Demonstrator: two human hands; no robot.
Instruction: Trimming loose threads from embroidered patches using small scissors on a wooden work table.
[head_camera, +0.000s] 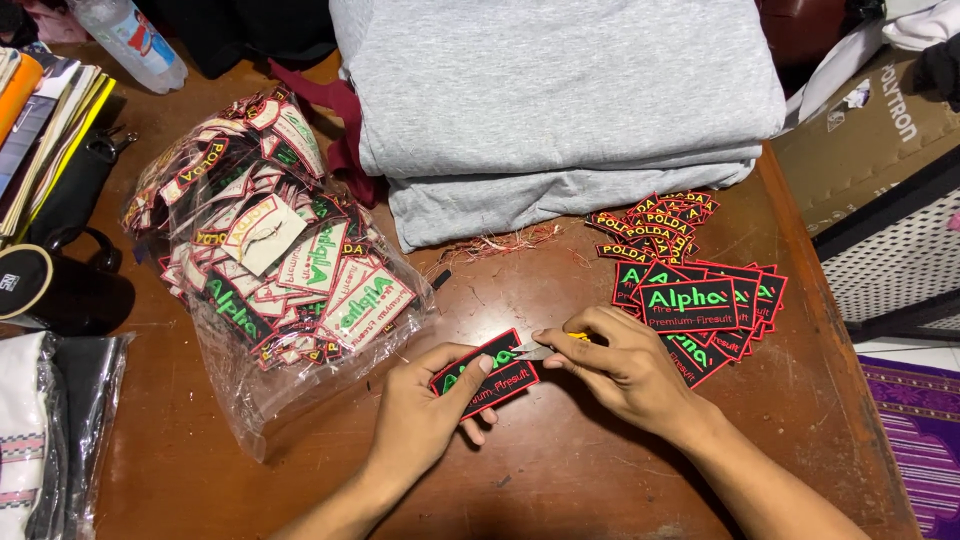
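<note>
While the left hand (425, 410) pinches a black embroidered patch (487, 375) between thumb and fingers, we see the patch's upper end reach the right hand (625, 365), whose fingers are closed on small snips (540, 350) touching that end. The patch lies on the wooden table (560, 470), just left of a stack of patches (700, 300) and right of a clear bag of patches (270, 260).

Warm, even indoor light, sharp throughout.
Soft shadows under forearms on the desk (620, 480); faint glare on plastic bag (240, 390).
</note>
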